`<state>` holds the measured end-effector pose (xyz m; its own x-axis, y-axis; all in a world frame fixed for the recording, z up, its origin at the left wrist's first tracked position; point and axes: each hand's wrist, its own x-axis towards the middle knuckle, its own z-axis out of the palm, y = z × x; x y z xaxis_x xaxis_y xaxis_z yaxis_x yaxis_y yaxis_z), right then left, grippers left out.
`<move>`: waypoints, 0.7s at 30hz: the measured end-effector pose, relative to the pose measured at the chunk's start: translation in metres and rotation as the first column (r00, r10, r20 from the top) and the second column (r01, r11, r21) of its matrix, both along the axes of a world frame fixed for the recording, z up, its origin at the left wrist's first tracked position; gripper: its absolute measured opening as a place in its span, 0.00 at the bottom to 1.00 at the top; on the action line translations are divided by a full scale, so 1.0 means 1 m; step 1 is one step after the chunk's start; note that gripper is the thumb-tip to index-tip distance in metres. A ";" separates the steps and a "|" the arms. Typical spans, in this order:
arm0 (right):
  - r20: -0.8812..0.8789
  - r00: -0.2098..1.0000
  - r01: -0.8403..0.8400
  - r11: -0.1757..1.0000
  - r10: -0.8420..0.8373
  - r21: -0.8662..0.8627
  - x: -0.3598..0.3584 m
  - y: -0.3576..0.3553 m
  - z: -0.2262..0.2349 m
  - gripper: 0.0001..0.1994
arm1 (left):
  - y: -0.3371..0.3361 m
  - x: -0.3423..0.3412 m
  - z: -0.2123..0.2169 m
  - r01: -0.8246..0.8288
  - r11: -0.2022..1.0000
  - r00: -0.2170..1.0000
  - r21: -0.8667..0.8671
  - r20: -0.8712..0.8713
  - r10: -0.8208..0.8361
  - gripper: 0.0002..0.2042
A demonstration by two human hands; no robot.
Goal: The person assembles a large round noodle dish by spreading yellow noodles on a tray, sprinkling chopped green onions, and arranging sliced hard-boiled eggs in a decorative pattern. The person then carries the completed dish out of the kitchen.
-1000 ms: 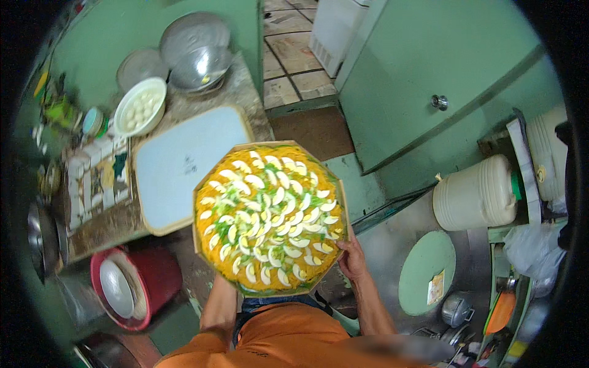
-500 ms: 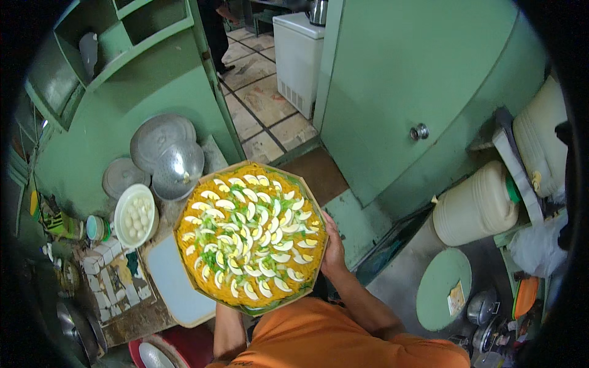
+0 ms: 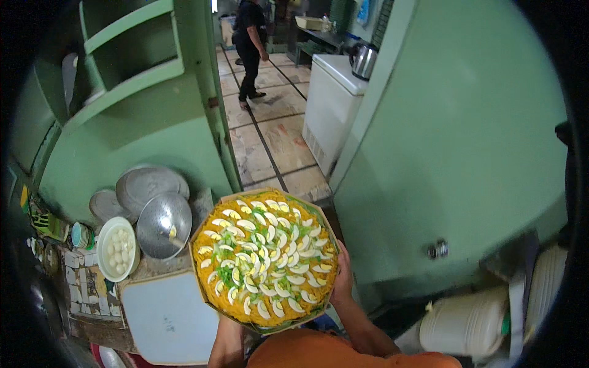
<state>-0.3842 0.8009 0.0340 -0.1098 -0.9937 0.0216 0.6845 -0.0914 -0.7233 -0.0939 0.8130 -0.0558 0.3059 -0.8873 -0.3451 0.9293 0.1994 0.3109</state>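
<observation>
I carry an octagonal tray of orange noodles point(image 3: 211, 273), lined with green leaf and topped with egg wedges and chopped green onion. My right hand point(image 3: 343, 276) grips the tray's right edge, its fingers partly underneath. From below, my left hand point(image 3: 230, 328) supports the near left side; its fingers are hidden by the tray. Just left of the tray, a white cutting board point(image 3: 165, 319) lies on the counter. Behind it a metal bowl point(image 3: 161, 218) holds a utensil with a bit of egg, beside a white basin point(image 3: 105, 264) of peeled whole eggs.
Ahead is a doorway onto a tiled floor point(image 3: 270, 141), where a person in dark clothes point(image 3: 248, 49) stands. A white chest freezer point(image 3: 334, 104) with a kettle point(image 3: 363, 61) flanks the passage. To the right are a green door point(image 3: 454, 153) and a plastic container point(image 3: 463, 322).
My view has lifted and turned toward the doorway, showing more of the far room and the person there. Both hands still hold the tray, which sits slightly lower and further right in view.
</observation>
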 end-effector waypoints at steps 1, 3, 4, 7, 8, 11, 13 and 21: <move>0.003 1.000 0.001 1.000 -0.001 -0.024 0.005 -0.001 0.000 0.25 | -0.004 0.001 -0.004 0.010 1.000 1.000 -0.024 -0.019 -0.010 0.31; 0.009 1.000 0.030 0.997 -0.029 -0.075 0.009 -0.001 0.002 0.25 | -0.007 0.000 -0.005 0.017 0.999 1.000 -0.037 -0.025 -0.018 0.31; 0.007 0.999 0.036 0.997 -0.035 -0.072 0.009 -0.001 0.004 0.25 | -0.010 0.000 -0.006 0.021 0.999 0.999 -0.048 -0.028 -0.023 0.31; -0.027 0.998 0.062 0.992 -0.065 -0.107 0.015 -0.001 0.001 0.25 | -0.019 0.001 -0.013 0.032 0.997 0.998 -0.065 -0.053 -0.036 0.31; -0.046 0.996 0.071 0.989 -0.077 -0.127 0.012 0.000 0.001 0.26 | -0.022 -0.002 -0.013 0.034 0.997 0.998 -0.068 -0.058 -0.038 0.31; -0.031 0.995 0.089 0.988 -0.094 -0.128 0.014 0.002 -0.001 0.27 | -0.032 -0.002 -0.012 0.024 0.996 0.998 -0.089 -0.063 -0.030 0.31; 0.004 0.995 0.095 0.985 -0.096 -0.145 0.012 0.001 -0.002 0.27 | -0.037 -0.003 -0.010 0.017 0.994 0.998 -0.109 -0.061 -0.024 0.31; 0.021 0.988 0.152 0.943 -0.152 -0.296 0.013 0.012 -0.023 0.27 | -0.056 -0.013 -0.005 0.000 0.982 0.998 -0.191 -0.060 -0.011 0.30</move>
